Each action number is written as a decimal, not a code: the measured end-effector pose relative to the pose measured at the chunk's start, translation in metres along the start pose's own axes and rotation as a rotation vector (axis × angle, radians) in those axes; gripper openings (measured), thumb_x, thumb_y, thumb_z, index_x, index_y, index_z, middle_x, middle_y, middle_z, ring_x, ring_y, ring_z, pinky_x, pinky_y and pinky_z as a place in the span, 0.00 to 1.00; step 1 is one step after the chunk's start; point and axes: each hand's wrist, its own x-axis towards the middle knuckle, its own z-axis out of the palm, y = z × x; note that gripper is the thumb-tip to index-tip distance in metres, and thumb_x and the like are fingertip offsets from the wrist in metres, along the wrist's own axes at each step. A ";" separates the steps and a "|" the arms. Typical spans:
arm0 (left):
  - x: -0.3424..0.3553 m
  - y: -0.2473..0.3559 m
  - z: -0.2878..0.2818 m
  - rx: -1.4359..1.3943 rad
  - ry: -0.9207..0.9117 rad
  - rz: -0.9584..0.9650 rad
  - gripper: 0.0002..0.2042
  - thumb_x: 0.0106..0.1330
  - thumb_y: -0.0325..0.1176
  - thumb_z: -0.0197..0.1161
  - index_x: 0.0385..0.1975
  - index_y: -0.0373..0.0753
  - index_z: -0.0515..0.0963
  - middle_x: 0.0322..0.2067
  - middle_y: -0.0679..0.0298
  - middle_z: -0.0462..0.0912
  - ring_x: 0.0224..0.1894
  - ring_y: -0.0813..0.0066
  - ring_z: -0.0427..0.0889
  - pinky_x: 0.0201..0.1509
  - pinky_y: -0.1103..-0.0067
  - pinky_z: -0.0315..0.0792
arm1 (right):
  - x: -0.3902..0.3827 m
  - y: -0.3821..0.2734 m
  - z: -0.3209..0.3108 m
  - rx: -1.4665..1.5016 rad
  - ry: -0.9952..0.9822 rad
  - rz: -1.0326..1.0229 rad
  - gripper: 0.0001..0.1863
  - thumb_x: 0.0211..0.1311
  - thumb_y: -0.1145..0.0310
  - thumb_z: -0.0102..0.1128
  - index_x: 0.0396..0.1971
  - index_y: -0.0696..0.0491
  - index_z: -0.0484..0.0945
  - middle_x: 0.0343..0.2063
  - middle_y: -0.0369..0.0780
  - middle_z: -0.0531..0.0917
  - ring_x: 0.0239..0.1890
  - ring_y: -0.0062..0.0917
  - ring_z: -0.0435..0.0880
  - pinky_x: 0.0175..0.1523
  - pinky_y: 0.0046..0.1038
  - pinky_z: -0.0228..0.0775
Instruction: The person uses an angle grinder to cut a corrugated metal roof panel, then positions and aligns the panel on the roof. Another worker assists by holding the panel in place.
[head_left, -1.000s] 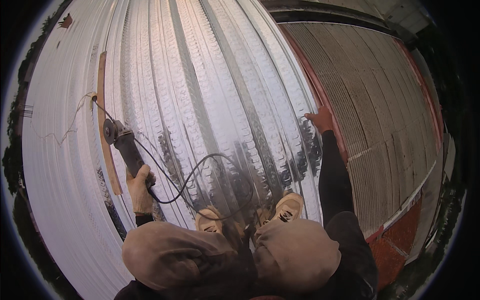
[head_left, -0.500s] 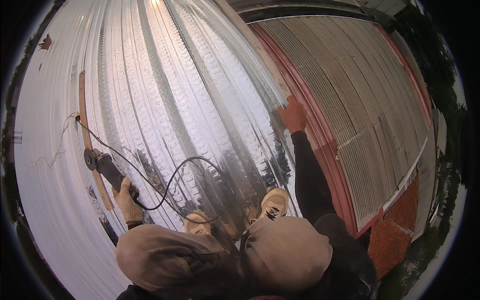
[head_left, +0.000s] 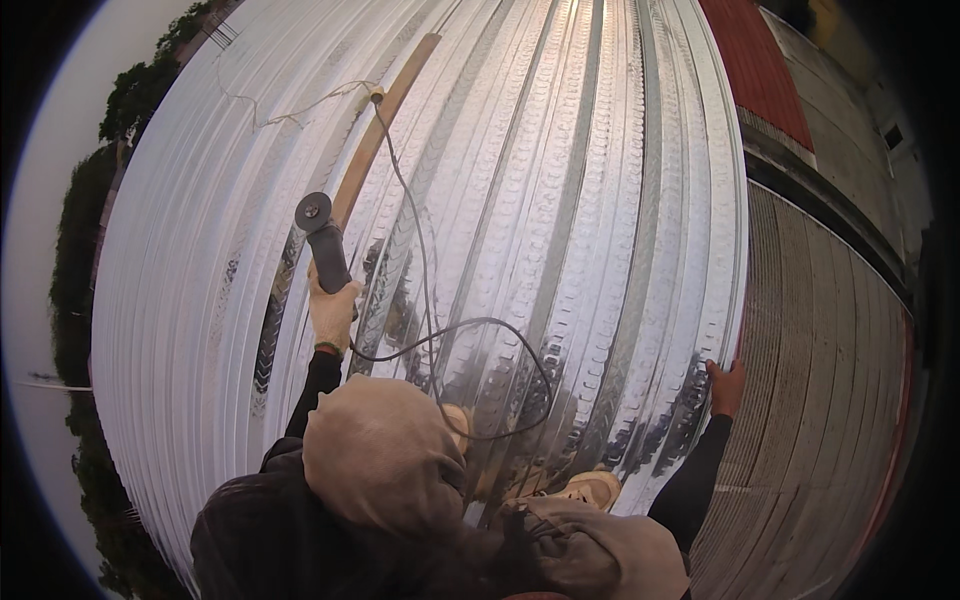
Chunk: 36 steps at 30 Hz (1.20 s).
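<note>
My left hand (head_left: 332, 308), in a pale glove, is closed round the body of a dark angle grinder (head_left: 327, 255). Its round disc (head_left: 313, 210) points away from me, close to a wooden strip (head_left: 385, 130). A black cord (head_left: 421, 250) runs from the grinder in a loop by my feet, then up to a connector (head_left: 376, 95) on a pale cable. Far to the right, my right hand (head_left: 726, 388) grips the edge of the shiny corrugated metal roofing (head_left: 530, 200), its fingertips on the upper side. Part of that hand's grip is hidden.
I squat on the ribbed metal, shoes (head_left: 592, 490) between the knees. Beyond the right edge lies an older grey corrugated roof (head_left: 810, 340). A red roof (head_left: 760, 70) is farther off at the upper right. Trees (head_left: 80, 260) stand past the left edge.
The view has swung left, so the whole scene has shifted right. The grinder stays in my left hand and now points more straight ahead. My right hand remains at the metal edge.
</note>
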 end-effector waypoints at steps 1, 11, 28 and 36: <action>0.003 -0.001 -0.007 0.008 0.006 -0.044 0.26 0.59 0.29 0.76 0.58 0.34 0.78 0.35 0.67 0.82 0.29 0.76 0.81 0.32 0.75 0.76 | -0.002 0.005 0.004 -0.012 0.004 0.013 0.28 0.55 0.62 0.85 0.44 0.67 0.81 0.42 0.56 0.89 0.46 0.48 0.90 0.54 0.45 0.79; 0.014 -0.070 -0.015 -0.150 -0.049 -0.242 0.15 0.68 0.28 0.75 0.49 0.36 0.78 0.29 0.67 0.82 0.26 0.76 0.80 0.29 0.76 0.74 | 0.020 -0.002 -0.001 -0.260 -0.104 0.115 0.27 0.49 0.60 0.88 0.43 0.64 0.88 0.46 0.58 0.91 0.52 0.54 0.92 0.57 0.48 0.85; 0.012 -0.011 0.033 0.365 -0.548 -0.344 0.18 0.73 0.31 0.74 0.58 0.31 0.82 0.33 0.63 0.84 0.31 0.73 0.83 0.37 0.71 0.79 | -0.267 0.092 -0.103 -0.078 0.055 0.523 0.34 0.60 0.54 0.81 0.63 0.57 0.86 0.55 0.50 0.90 0.60 0.46 0.89 0.67 0.41 0.80; 0.022 0.031 0.068 0.600 -0.775 -0.251 0.18 0.74 0.31 0.73 0.59 0.31 0.82 0.34 0.62 0.85 0.32 0.72 0.83 0.39 0.70 0.80 | -0.326 0.079 -0.062 -0.055 0.174 0.484 0.35 0.58 0.54 0.81 0.63 0.57 0.85 0.59 0.52 0.84 0.64 0.49 0.83 0.71 0.43 0.76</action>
